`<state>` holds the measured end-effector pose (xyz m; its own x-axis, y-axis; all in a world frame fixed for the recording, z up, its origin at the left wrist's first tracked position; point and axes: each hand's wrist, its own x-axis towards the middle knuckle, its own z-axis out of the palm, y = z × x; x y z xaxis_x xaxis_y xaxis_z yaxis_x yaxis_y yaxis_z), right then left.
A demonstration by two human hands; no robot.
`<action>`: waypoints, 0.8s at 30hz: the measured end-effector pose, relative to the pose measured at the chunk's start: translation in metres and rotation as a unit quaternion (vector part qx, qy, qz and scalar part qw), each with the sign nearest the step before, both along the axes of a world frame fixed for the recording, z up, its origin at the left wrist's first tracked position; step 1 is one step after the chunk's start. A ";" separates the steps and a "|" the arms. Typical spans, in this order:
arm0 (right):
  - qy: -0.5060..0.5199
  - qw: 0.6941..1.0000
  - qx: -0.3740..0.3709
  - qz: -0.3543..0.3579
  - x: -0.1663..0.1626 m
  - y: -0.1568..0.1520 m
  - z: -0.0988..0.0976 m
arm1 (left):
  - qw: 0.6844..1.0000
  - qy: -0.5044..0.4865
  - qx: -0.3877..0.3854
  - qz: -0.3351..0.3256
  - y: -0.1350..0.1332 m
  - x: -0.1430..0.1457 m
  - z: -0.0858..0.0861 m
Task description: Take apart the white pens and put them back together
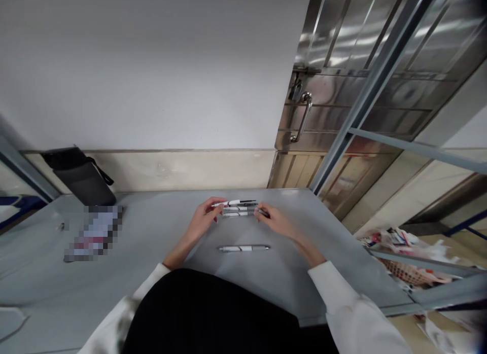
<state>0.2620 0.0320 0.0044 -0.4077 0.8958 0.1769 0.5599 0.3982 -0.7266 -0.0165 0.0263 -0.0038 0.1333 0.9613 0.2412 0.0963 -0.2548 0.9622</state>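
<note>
Three white pens with dark trim (239, 208) lie side by side near the far middle of the grey table (160, 242). My left hand (203, 218) pinches their left ends with curled fingers. My right hand (276, 220) pinches their right ends, so both hands hold the row between them. A single white and silver pen (243, 248) lies alone on the table, closer to me and between my forearms. White sleeves cover both arms.
A black pouch (81, 175) leans against the wall at the back left. A blurred flat item (95, 232) lies on the table's left part. A metal door with a handle (302, 118) stands at the back right; litter lies in a basket (403, 270) at the right.
</note>
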 end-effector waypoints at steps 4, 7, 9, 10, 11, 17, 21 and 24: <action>0.053 0.998 -0.002 -0.041 0.005 0.010 0.002 | 1.000 0.003 -0.004 0.000 0.001 -0.002 0.001; 0.126 0.989 -0.003 -0.078 0.012 0.015 -0.001 | 1.000 0.007 -0.010 0.004 0.001 -0.001 0.002; 0.182 0.978 -0.007 -0.105 0.016 0.017 -0.004 | 1.000 0.008 -0.012 0.005 0.000 0.000 0.002; 0.207 0.971 -0.007 -0.116 0.017 0.017 -0.005 | 1.000 0.007 -0.012 0.004 0.000 0.000 0.002; 0.225 0.966 -0.008 -0.123 0.017 0.017 -0.006 | 1.000 0.006 -0.012 0.003 0.000 0.001 0.002; 0.243 0.962 -0.008 -0.125 0.014 0.014 -0.006 | 1.000 0.013 -0.015 0.007 -0.001 0.001 -0.001; 0.210 0.969 -0.019 -0.131 0.013 0.012 -0.004 | 1.000 0.016 -0.008 0.010 -0.001 0.001 -0.001; 0.195 0.972 -0.018 -0.128 0.014 0.012 -0.004 | 1.000 0.016 -0.003 0.012 -0.002 0.001 0.001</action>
